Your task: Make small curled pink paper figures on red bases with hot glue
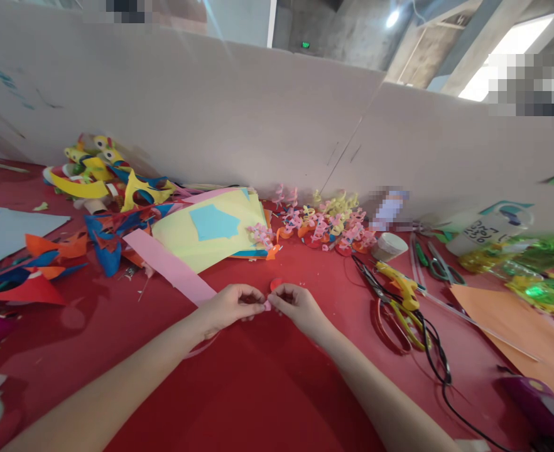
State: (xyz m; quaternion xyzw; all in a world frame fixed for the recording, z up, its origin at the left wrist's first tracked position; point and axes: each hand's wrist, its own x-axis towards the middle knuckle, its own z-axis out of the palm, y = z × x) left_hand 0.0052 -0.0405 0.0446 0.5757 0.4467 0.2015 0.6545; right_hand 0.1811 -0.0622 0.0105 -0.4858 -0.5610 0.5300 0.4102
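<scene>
My left hand [230,306] and my right hand [298,306] meet over the red table [258,389], fingertips pinched together on a small pink paper strip [267,306]. A thin pink loop of the strip trails under my left wrist. A small red paper disc [276,284] lies just beyond my fingers. A long pink paper strip [168,267] lies on the table to the left of my left hand.
Yellow paper with a blue cutout [211,229] and coloured paper scraps [102,232] lie at the left. Small curled paper pieces [326,223] sit at the back. Scissors [392,317], a yellow glue gun [399,285] with cable, tape roll [389,246] and orange paper [522,329] are on the right.
</scene>
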